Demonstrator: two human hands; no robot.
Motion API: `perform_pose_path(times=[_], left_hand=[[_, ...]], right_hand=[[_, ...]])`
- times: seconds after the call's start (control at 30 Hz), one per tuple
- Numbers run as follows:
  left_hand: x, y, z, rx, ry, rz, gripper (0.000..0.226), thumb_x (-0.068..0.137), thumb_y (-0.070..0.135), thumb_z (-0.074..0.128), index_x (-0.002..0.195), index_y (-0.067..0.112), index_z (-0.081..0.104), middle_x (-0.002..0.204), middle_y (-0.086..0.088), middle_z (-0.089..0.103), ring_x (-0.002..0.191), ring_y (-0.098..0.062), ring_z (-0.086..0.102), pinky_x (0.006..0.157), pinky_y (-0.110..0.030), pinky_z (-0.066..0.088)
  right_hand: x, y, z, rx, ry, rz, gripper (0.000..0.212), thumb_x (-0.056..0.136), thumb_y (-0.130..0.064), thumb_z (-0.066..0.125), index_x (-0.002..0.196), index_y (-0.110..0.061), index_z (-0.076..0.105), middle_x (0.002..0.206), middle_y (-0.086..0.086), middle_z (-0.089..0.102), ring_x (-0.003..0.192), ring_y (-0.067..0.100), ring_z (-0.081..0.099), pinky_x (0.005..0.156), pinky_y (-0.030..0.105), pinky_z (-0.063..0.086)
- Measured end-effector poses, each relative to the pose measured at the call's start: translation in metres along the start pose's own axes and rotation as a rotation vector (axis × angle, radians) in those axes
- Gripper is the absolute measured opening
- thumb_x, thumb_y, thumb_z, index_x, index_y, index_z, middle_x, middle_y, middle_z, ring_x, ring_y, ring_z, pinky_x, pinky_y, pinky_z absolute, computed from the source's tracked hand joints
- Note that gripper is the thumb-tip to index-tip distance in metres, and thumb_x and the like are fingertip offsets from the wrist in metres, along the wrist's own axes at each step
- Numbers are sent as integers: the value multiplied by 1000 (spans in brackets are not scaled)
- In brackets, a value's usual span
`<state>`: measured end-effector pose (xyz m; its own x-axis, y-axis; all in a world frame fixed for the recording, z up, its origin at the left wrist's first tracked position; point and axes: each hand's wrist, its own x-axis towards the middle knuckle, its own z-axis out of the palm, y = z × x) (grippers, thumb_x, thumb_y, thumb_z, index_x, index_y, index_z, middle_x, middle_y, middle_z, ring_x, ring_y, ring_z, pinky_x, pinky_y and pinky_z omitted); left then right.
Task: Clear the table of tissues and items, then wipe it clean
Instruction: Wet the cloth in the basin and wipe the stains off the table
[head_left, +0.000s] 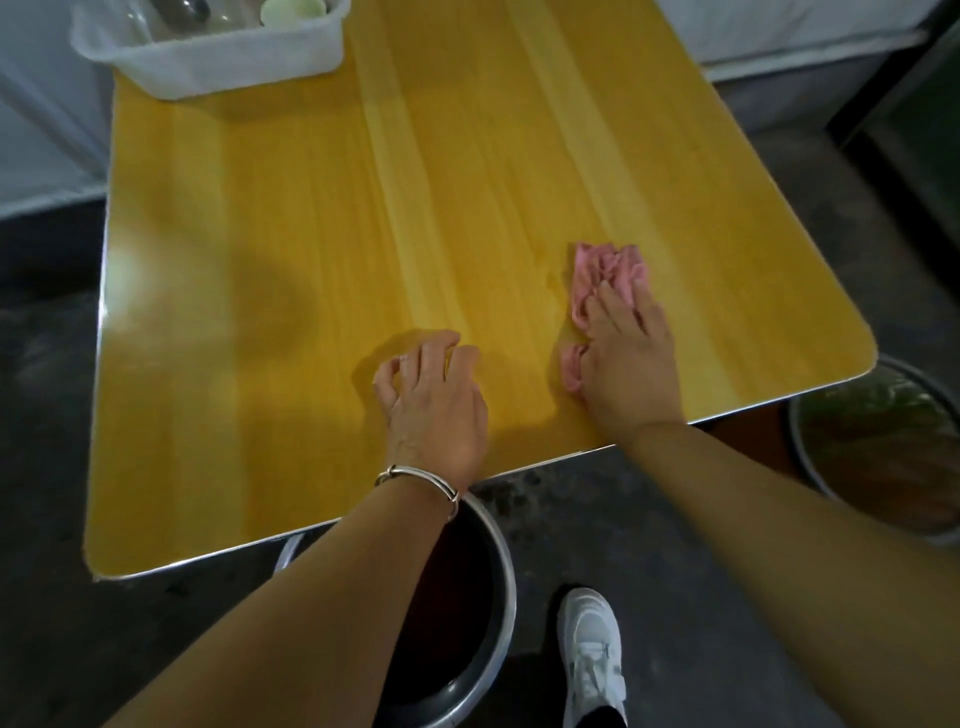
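- Yellow wood-grain counter (311, 234) with a white tub (208, 57) parked up at 11 o'clock. I'd say we're at the wiping stage.
- Pink cloth (608, 270) is at roughly 4 o'clock, bunched under the right hand (623, 364). Its fingers lie flat and press down instead of clutching.
- Left hand (431, 395) rests near 6 o'clock, fingers loosely curled around nothing.
- Tip: spread that cloth flatter, press evenly, and run overlapping strokes toward the near edge.
- No brands or readable writing anywhere.
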<state>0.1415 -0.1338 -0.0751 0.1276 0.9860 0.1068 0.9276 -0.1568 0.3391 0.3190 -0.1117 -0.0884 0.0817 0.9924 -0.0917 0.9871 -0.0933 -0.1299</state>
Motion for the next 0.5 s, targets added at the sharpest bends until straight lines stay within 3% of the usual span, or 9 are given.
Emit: perform_pose_path(times=[0.07,0.17,0.27,0.33,0.4,0.5], left_hand=[[6,26,10,-9,-13,3,29,80,13,53,108,18,58,121,-4,54,109,-27,49,97,-45,26],[14,55,24,-9,-1,46,34,75,16,48,107,18,57,116,-5,57,104,-28,53,92,-48,34],[21,75,33,-15,2,98,35,77,18,42,108,18,57,114,-4,57,101,-27,54,91,-48,37],[28,89,38,-10,16,144,38,75,22,34,106,19,57,113,-2,58,100,-24,55,93,-46,37],[35,102,42,-19,43,169,37,76,22,34,105,20,57,113,-1,58,100,-22,55,95,-40,29],[50,122,49,-57,44,176,30,77,14,51,106,19,58,114,-1,58,103,-21,55,97,-41,30]], right_hand=[[-2,-9,3,-22,22,-21,67,81,-30,17,135,-3,46,144,13,44,139,36,28,113,54,24],[-10,-6,1,33,170,-216,50,79,-25,46,121,-4,61,129,13,59,126,39,47,100,55,41],[-3,30,-6,-4,164,-335,49,79,-29,42,117,-7,64,127,8,61,125,33,49,99,54,42],[10,70,-6,-79,80,-193,53,84,-31,33,123,-7,59,134,9,55,133,34,40,107,54,35],[18,110,-8,-135,30,27,57,90,-33,24,137,-7,44,148,10,38,144,31,17,114,50,21],[24,137,-16,18,155,291,50,95,-23,38,141,-2,36,151,13,30,145,34,9,119,47,8]])
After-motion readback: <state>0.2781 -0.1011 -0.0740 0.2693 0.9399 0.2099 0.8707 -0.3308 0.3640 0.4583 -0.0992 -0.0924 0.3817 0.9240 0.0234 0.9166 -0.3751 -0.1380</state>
